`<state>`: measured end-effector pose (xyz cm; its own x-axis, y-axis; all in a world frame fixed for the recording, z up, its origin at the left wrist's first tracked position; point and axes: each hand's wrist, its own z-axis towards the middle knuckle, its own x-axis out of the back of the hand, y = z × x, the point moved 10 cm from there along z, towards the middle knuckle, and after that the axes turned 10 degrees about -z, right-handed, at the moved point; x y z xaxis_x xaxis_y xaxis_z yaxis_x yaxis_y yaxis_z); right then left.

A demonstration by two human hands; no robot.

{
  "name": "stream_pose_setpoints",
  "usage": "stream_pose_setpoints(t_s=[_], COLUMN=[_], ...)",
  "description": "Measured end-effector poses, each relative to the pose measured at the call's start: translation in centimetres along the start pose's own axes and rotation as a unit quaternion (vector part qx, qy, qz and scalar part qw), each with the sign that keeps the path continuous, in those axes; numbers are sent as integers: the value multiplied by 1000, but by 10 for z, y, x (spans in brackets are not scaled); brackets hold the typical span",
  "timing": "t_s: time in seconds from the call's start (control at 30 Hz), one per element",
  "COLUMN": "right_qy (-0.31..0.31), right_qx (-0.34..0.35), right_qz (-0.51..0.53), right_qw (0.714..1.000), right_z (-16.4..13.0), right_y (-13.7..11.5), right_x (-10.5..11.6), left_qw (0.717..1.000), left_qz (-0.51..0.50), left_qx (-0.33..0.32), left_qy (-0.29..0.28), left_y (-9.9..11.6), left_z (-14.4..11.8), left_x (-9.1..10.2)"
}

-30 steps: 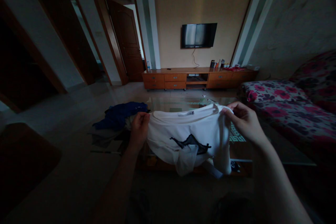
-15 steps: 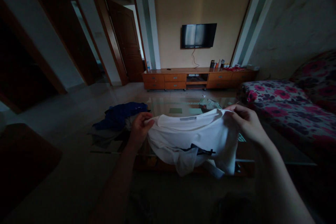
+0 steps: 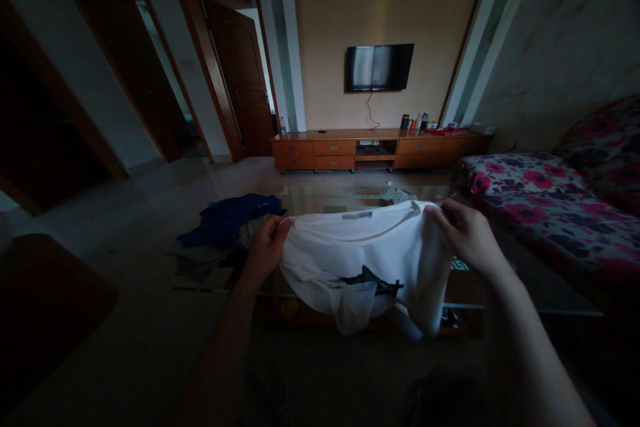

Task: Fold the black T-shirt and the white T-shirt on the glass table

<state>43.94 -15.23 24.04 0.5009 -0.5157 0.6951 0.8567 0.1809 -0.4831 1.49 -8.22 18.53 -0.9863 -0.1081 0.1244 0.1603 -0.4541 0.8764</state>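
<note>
Pinching a white T-shirt (image 3: 367, 250) at mid-frame, left hand (image 3: 265, 248) closed on one shoulder, right hand (image 3: 465, 233) on the other, blue garment (image 3: 230, 217) at left

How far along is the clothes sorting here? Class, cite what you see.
Done: no folded garment shows. In hand: the left hand and right hand pinch the white printed T-shirt by its shoulders above the glass coffee table. Left: the crumpled blue garment lies on that table.
</note>
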Motion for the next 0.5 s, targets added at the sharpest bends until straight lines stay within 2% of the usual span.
stream_pose_setpoints(t_s=[0.1, 0.2, 0.27, 0.4, 0.5], right_qy=[-29, -55, -65, -87, -55], right_qx=[-45, -94, -102, -71, -56], right_qz=[-177, -251, -241, -101, -28], right_qw=[983, 962, 963, 989, 997], right_z=[-2, -4, -5, -3, -1], right_y=[17, 32, 35, 25, 21], right_x=[-8, -13, -17, -25, -18], left_qw=[995, 991, 991, 980, 970], left_qz=[59, 72, 45, -79, -113], left_qx=[10, 25, 65, 176, 196], left_qy=[-81, -111, -105, -52, -86], left_y=[1, -5, -16, -46, -50], left_z=[-2, -5, -6, -11, -15], left_x=[-7, -7, -7, -5, -8])
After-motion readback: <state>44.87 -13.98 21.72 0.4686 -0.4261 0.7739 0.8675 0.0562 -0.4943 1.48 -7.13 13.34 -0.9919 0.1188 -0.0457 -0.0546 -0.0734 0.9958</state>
